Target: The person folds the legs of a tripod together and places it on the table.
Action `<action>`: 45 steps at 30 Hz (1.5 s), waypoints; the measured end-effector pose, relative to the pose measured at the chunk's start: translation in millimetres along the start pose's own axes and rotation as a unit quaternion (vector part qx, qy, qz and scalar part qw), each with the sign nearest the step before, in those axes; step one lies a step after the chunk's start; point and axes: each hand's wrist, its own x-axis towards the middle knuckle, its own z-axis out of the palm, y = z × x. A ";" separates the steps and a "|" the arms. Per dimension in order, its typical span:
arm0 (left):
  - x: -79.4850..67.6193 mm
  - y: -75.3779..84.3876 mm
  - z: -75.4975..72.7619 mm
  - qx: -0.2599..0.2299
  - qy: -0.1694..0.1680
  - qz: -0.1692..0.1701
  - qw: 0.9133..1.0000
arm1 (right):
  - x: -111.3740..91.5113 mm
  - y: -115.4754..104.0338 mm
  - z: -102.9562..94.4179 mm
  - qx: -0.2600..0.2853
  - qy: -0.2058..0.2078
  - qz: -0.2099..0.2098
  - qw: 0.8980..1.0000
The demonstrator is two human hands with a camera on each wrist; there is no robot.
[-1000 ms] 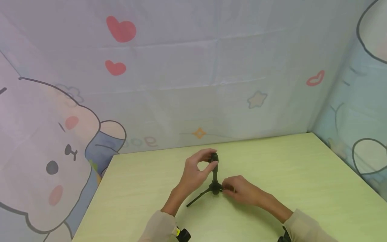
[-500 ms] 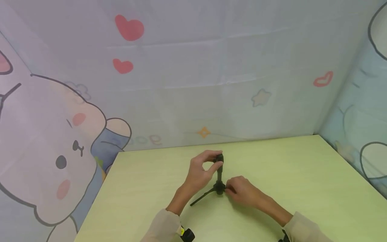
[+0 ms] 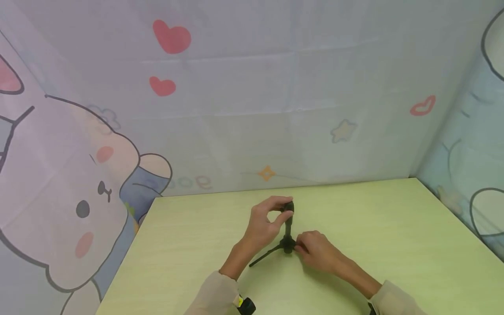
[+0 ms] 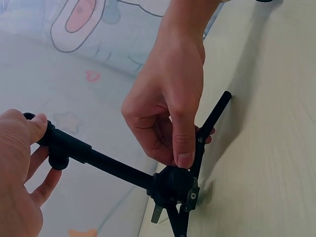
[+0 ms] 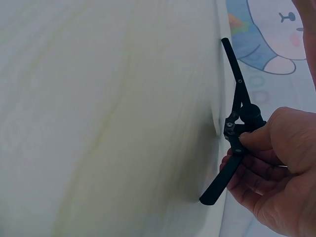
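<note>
A black mini tripod (image 3: 288,243) stands on the table with its centre column upright and its legs spread. My left hand (image 3: 264,223) pinches the top of the column between thumb and fingers; the left wrist view shows a round knob (image 4: 59,160) there beside the fingers. Close to the hub, my right hand (image 3: 320,250) pinches one leg (image 5: 225,177), its thumb pressed near the hinge. Another leg (image 3: 263,257) reaches out to the lower left in the head view. Fingers hide part of the gripped leg and of the column's top.
The pale yellow-green table (image 3: 197,232) carries the tripod. Behind it hangs a printed cloth (image 3: 244,87) with hearts and a cartoon rabbit, and a side cloth (image 3: 472,144) borders the right edge. Dark wrist devices (image 3: 246,306) sit by the sleeves.
The head view has shifted slightly, so the scene sits further right. My right fingers have closed together on the tripod leg. The left hand keeps its hold on the column's top.
</note>
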 end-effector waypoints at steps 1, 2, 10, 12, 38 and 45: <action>0.0 0.2 0.2 0.000 -0.001 0.000 1.000 | -0.3 0.1 0.2 0.002 0.001 0.002 1.000; 0.1 0.3 0.2 0.000 -0.002 0.000 1.000 | -0.4 0.4 0.3 0.003 0.002 0.002 1.000; 0.4 2.4 0.2 0.000 -0.003 -0.002 1.000 | -2.6 2.3 3.9 -0.005 0.015 0.000 1.000; 0.5 2.4 0.6 0.001 -0.002 0.001 1.000 | -3.0 2.3 4.5 -0.010 0.017 0.001 1.000; 5.1 8.3 0.8 0.021 0.001 0.008 1.000 | -5.1 -6.0 -5.1 -0.021 0.060 -0.009 0.998; 9.3 7.5 -2.4 0.021 -0.004 -0.010 1.000 | -0.5 -11.5 -16.1 -0.025 0.090 -0.031 0.995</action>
